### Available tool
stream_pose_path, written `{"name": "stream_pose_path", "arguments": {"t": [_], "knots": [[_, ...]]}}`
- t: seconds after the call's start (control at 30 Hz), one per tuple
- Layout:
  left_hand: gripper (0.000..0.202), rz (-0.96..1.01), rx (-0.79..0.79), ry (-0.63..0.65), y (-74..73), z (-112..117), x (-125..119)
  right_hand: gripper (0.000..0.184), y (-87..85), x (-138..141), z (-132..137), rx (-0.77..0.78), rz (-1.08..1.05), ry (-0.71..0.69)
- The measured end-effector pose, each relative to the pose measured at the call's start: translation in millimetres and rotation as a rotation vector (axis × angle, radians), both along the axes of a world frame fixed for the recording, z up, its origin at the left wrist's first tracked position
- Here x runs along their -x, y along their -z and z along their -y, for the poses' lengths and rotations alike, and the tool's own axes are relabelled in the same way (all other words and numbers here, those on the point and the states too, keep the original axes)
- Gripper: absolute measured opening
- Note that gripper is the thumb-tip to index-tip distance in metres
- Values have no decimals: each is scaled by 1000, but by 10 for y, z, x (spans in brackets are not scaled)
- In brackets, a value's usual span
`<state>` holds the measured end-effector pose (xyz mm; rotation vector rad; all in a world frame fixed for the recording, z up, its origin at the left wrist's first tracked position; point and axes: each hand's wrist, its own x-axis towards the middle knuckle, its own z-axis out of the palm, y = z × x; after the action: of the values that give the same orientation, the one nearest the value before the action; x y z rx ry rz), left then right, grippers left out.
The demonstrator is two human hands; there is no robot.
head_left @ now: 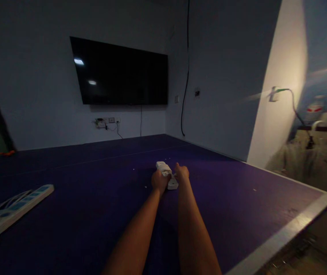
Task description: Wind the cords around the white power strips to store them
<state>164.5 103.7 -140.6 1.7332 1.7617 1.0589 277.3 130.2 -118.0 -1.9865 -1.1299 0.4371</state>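
In the head view a white power strip (173, 185) lies at the middle of the purple tabletop, pointing away from me. White cord (165, 168) is wound around its far half. My left hand (159, 180) is closed on the strip's left side, over the wound part. Just right of the strip is my right hand (183, 172), with its fingers curled in. A thin bit of white cord runs from the strip to these fingers; the fingertips are small and dim.
Another power strip (27, 208), white with blue sockets and its cord lying along it, is at the left. Small white scraps dot the purple tabletop (223, 214). Its pale edge (289, 229) runs along the right. A television (123, 72) hangs on the wall behind.
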Motion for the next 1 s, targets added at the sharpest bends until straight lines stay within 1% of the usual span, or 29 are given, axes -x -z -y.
{"name": "stream_pose_path", "arguments": {"t": [0.13,0.27,0.37,0.47,0.57,0.63,0.77,0.9,1.0], "knots": [[46,-77,37,-33,34,10,11,39,12,79,81,-26,-130,190],[59,-98,60,-90,101,-7,4,39,18,149,160,-60,-207,345],[65,-92,69,-108,135,-27,-8,39,29,148,182,-84,-239,409],[67,-73,74,-103,151,-40,-8,38,29,123,188,-112,-258,456],[67,-43,78,-96,148,-44,10,41,-7,105,192,-158,-246,522],[66,-18,79,-90,137,-45,28,43,-50,102,192,-226,-236,565],[67,37,80,-84,113,-53,66,41,-139,115,183,-385,-248,571],[66,91,88,-81,97,-63,81,40,-186,147,179,-457,-236,525],[69,127,101,-73,87,-66,73,38,-207,171,183,-480,-223,497]]}}
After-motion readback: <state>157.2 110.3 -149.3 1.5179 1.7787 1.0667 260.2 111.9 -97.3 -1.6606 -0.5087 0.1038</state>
